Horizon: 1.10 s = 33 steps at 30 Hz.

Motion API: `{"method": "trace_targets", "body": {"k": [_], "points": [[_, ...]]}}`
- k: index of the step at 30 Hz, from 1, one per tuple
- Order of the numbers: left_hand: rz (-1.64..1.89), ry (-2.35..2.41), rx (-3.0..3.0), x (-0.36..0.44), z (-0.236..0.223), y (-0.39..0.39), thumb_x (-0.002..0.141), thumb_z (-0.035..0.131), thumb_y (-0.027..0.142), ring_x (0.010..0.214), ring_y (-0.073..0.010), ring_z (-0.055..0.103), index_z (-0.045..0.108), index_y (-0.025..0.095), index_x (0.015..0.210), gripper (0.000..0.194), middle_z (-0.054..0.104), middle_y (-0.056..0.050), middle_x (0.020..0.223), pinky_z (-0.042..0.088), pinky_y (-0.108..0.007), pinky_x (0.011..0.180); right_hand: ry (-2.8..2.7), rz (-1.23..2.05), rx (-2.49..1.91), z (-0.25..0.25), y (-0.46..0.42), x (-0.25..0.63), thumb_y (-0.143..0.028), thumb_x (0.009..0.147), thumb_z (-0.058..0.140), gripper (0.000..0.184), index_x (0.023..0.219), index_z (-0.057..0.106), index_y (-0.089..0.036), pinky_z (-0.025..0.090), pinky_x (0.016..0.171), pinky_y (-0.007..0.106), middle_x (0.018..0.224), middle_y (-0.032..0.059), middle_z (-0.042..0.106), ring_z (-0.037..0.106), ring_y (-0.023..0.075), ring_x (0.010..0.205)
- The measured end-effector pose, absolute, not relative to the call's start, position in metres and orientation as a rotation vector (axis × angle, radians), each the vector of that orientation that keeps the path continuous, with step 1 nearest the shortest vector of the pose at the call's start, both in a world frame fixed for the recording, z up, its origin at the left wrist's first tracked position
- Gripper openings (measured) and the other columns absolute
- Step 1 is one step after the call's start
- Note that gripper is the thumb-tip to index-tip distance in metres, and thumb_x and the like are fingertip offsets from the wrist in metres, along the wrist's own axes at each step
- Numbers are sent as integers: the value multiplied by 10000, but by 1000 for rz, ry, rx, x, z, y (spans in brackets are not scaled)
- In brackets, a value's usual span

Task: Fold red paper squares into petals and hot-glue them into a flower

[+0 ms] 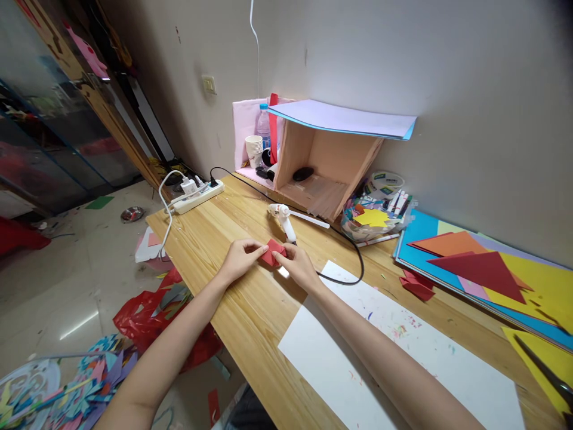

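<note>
A small folded piece of red paper [271, 252] lies on the wooden table [233, 233], pinched from both sides. My left hand [239, 259] grips its left edge with thumb and fingers closed. My right hand [299, 265] presses its right side, fingers curled onto it. Just beyond the paper lies a white glue gun [283, 220] with a black cord [353, 251] looping behind my right hand.
A white sheet [394, 358] lies under my right forearm. Stacked coloured card [483, 269] and red scraps [416, 285] sit at the right, a bowl of markers [371, 221] and a cardboard box shelf [322, 161] behind, a power strip [197, 196] at the left edge. Paper cuttings litter the floor.
</note>
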<state>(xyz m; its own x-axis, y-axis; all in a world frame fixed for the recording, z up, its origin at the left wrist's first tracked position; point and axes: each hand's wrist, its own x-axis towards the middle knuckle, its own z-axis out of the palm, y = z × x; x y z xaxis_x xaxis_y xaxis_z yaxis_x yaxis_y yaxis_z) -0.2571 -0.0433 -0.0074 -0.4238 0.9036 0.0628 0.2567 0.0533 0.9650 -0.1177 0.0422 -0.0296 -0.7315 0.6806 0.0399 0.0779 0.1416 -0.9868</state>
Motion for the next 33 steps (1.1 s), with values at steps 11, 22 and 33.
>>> {"method": "trace_targets", "body": {"k": [11, 22, 33], "points": [[1475, 1809, 1071, -264, -11, -42, 668, 635, 372, 587, -138, 594, 662, 120, 686, 254, 675, -50, 678, 472, -237, 580, -1841, 1747, -671, -29, 42, -119, -406, 729, 558, 285, 795, 587, -131, 468, 595, 265, 678, 30, 603, 557, 129, 601], [1397, 1659, 1167, -251, -1, -44, 672, 636, 376, 650, -149, 596, 659, 133, 679, 244, 663, -42, 687, 488, -254, 658, -1910, 1626, -730, -24, 40, -117, -438, 699, 588, 313, 758, 601, -131, 409, 568, 236, 663, 9, 562, 496, 118, 600], [1489, 1791, 1129, -256, 4, -46, 752, 536, 401, 663, -151, 589, 678, 137, 783, 302, 669, -54, 755, 465, -259, 648, -1820, 1735, -730, -29, 43, -118, -356, 725, 519, 240, 787, 576, -131, 411, 580, 231, 691, 12, 565, 515, 120, 620]]}}
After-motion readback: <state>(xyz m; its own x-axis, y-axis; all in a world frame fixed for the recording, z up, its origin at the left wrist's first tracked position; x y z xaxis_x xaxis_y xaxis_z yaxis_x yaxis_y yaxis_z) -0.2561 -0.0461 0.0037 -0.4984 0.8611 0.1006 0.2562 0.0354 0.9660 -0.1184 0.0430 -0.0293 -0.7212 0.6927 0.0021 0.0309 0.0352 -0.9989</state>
